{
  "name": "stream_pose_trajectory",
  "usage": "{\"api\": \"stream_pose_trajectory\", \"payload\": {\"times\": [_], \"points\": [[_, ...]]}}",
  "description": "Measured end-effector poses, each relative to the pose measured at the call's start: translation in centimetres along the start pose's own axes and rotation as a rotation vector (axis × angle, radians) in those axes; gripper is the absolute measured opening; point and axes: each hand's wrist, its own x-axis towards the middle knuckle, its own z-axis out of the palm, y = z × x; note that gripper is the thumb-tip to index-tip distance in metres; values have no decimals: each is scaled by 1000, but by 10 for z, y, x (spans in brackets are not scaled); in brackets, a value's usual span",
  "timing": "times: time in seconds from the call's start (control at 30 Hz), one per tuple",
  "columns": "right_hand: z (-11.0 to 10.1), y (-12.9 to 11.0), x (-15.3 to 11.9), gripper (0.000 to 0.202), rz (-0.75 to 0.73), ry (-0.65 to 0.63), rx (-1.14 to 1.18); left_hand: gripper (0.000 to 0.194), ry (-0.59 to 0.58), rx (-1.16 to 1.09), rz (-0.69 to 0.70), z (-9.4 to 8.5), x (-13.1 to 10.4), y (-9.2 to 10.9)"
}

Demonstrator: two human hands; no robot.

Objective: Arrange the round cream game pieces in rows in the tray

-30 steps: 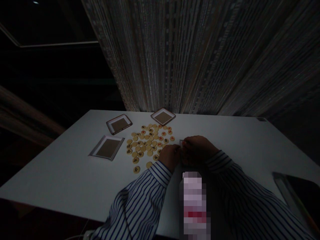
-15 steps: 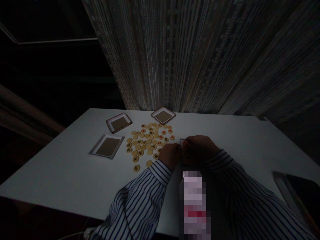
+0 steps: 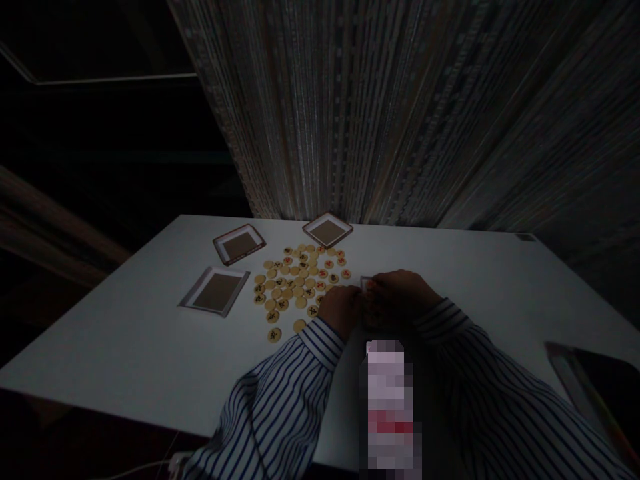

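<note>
Head view shows a white table (image 3: 125, 347) with a heap of round game pieces (image 3: 300, 283) in the middle. Three flat trays sit around the heap: one tray (image 3: 218, 291) just left of it, one (image 3: 239, 244) behind and left, one (image 3: 327, 231) right behind it. All three look bare inside. Both hands meet just right of the heap, over a small tray corner (image 3: 364, 281). The left hand (image 3: 340, 310) and right hand (image 3: 400, 297) are curled; what they hold cannot be told. Wide bare table lies left of the heap.
</note>
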Motion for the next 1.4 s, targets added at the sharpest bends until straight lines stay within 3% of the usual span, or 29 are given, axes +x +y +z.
{"api": "stream_pose_trajectory", "payload": {"times": [0.93,1.4], "points": [[-4,-1,5,41,-56,-62,2,27,-30,49,14,-2,1,-1],[-3,1,4,39,-80,-32,5,27,-18,50,27,-2,2,-1]]}}
